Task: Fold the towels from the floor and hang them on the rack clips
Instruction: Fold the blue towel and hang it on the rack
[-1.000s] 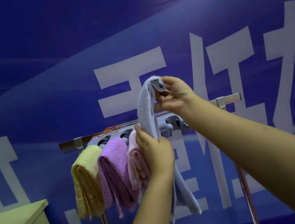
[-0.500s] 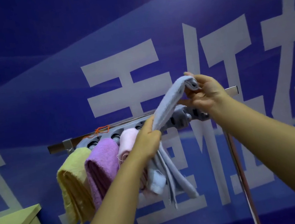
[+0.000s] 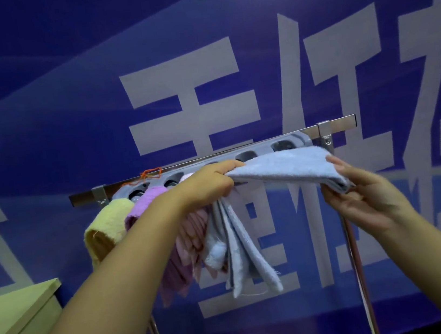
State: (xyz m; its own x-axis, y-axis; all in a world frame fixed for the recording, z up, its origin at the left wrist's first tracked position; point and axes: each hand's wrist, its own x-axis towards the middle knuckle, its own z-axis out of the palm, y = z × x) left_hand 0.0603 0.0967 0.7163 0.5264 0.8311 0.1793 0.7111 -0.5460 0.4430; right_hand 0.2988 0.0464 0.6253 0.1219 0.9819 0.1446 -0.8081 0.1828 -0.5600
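Observation:
A light blue towel [image 3: 285, 170] stretches flat in front of the grey clip rack [image 3: 257, 151]. My left hand [image 3: 207, 185] grips its middle just below the clips, and the rest of it hangs down in folds. My right hand [image 3: 359, 198] holds the towel's right end between thumb and fingers, level with the rack. A yellow towel [image 3: 106, 231], a purple towel [image 3: 148, 202] and a pink towel [image 3: 192, 233] hang from the clips on the left, partly hidden by my left arm. Two clips at the rack's right end hold nothing.
The rack sits on a metal bar [image 3: 340, 123] with two thin upright legs [image 3: 359, 274]. A pale green cabinet [image 3: 16, 314] stands at the lower left. A blue banner with large white characters [image 3: 184, 101] fills the background.
My right hand has lowered the blue towel's end from above the rack and drawn it out to the right, so the towel lies level. My left hand has risen to the clips.

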